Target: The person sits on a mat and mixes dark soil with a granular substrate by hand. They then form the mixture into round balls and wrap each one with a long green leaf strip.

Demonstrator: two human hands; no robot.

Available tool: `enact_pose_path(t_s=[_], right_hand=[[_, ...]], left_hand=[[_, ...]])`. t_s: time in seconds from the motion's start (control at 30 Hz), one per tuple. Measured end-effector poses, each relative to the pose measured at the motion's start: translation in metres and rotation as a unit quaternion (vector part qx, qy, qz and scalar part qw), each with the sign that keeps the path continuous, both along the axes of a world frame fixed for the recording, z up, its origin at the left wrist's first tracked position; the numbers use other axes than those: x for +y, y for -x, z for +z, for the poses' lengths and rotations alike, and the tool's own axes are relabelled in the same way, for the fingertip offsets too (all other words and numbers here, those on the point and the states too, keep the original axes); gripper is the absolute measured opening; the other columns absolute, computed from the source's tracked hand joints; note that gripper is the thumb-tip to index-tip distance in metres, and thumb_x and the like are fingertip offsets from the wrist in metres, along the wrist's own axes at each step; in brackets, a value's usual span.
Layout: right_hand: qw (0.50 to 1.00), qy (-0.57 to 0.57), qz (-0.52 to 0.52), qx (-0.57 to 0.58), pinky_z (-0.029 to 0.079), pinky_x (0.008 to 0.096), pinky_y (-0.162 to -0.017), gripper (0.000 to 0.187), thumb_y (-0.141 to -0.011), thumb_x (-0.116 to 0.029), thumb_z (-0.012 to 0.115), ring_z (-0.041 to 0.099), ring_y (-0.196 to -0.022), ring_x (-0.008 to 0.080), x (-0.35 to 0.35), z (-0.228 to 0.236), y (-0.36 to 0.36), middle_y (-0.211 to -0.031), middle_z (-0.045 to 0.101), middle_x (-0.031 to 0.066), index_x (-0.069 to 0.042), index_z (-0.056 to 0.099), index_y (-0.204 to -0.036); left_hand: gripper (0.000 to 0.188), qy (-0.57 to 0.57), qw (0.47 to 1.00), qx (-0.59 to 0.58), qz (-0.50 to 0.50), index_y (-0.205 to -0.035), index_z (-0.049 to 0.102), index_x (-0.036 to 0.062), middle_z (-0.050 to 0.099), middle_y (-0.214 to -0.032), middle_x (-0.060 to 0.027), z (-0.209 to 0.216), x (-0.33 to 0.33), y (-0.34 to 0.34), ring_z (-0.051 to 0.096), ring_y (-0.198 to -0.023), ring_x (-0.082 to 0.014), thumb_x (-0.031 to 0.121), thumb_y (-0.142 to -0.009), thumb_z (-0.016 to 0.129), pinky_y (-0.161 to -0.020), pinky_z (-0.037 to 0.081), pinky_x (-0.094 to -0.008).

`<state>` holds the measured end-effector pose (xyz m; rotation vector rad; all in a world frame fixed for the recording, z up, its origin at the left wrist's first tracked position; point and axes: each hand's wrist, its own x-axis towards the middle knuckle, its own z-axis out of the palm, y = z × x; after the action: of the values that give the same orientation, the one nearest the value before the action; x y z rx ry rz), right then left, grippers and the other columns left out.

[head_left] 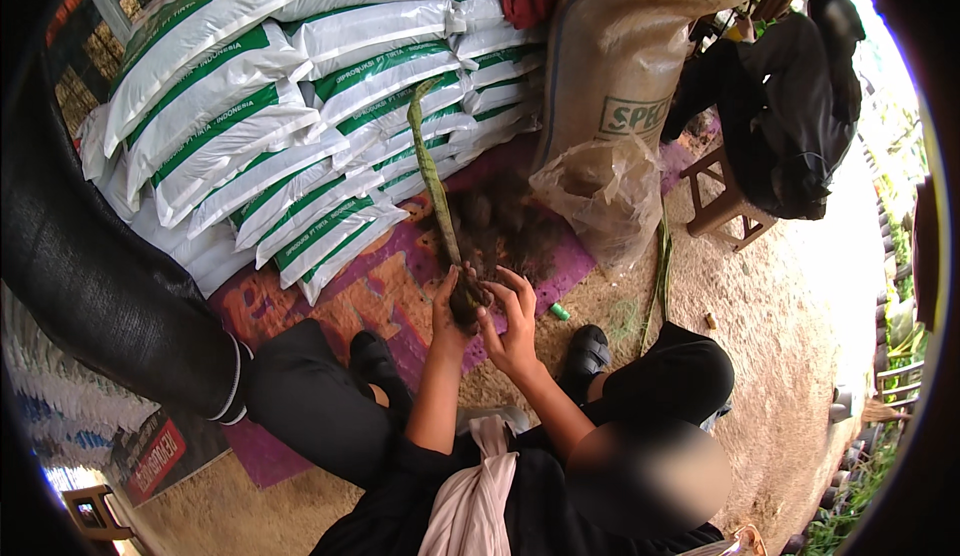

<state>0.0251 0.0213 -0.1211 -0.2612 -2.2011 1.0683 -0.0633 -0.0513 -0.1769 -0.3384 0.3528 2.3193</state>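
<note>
A single long-leaved plant, which looks like a snake plant point(433, 178), stands upright between my two hands, its narrow leaf pointing away from me. Dark soil clings around its root ball point(467, 303). My left hand point(447, 308) is closed around the left side of the root ball, near the base of the leaf. From the right, my right hand point(515, 328) cups the same ball, thumb against the soil and fingers curved, slightly apart. Just beyond the hands, a heap of dark soil point(500, 231) lies on a purple-and-orange sheet point(370, 301).
White-and-green filled bags point(375, 61) are stacked at the far left. A large tan sack point(610, 66) stands behind a clear plastic bag point(605, 196). Black clothing point(790, 106) covers a brown stool point(725, 196) at right. A dark bulky roll point(110, 276) lies left; a small green object point(559, 311) sits nearby.
</note>
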Motion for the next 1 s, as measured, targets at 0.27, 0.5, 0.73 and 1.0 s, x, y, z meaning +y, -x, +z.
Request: enact_pose_path(t_s=[0.27,0.5,0.73,1.0], right_hand=[[0.997,0.066,0.040,-0.006,0.030,0.0429,-0.098,0.042,-0.078,-0.014,0.062,0.040,-0.116,0.0352,-0.014,-0.013,0.001,-0.126,0.042,0.0194,-0.002,0.050,-0.116],[0.996,0.060,0.061,-0.034,0.031,0.0414,-0.098,0.059,-0.076,-0.016,0.065,0.039,-0.119,0.0357,-0.017,-0.019,-0.001,-0.129,0.039,0.0195,-0.002,0.040,-0.127],[0.983,0.182,0.033,-0.014,0.040,0.0352,-0.092,0.055,-0.071,-0.009,0.071,0.052,-0.108,0.0296,-0.015,-0.014,0.005,-0.117,0.051,0.0190,0.003,0.047,-0.120],[0.968,0.251,-0.022,0.009,0.042,0.0335,-0.089,0.051,-0.069,-0.007,0.072,0.055,-0.103,0.0257,-0.013,-0.018,0.010,-0.113,0.055,0.0168,0.003,0.051,-0.114]], left_hand=[[0.021,-0.027,0.994,0.083,0.060,-0.102,0.056,0.0077,0.060,-0.091,-0.0034,0.006,0.002,-0.007,0.058,-0.083,-0.0147,0.024,-0.090,0.051,-0.074,0.048,-0.0297],[0.026,0.066,0.986,0.138,0.071,-0.106,0.048,0.0012,0.055,-0.099,-0.0099,-0.010,-0.007,0.002,0.057,-0.092,-0.0232,0.023,-0.092,0.048,-0.083,0.048,-0.0373],[0.026,0.070,0.972,0.198,0.105,-0.106,0.047,-0.0007,0.053,-0.103,-0.0120,-0.022,0.000,0.004,0.055,-0.103,-0.0272,0.021,-0.092,0.049,-0.093,0.043,-0.0432],[0.046,0.000,0.984,0.170,0.047,-0.115,0.046,0.0051,0.045,-0.126,-0.0117,-0.003,0.008,-0.001,0.045,-0.116,-0.0272,0.044,-0.093,0.032,-0.098,0.037,-0.0431]])
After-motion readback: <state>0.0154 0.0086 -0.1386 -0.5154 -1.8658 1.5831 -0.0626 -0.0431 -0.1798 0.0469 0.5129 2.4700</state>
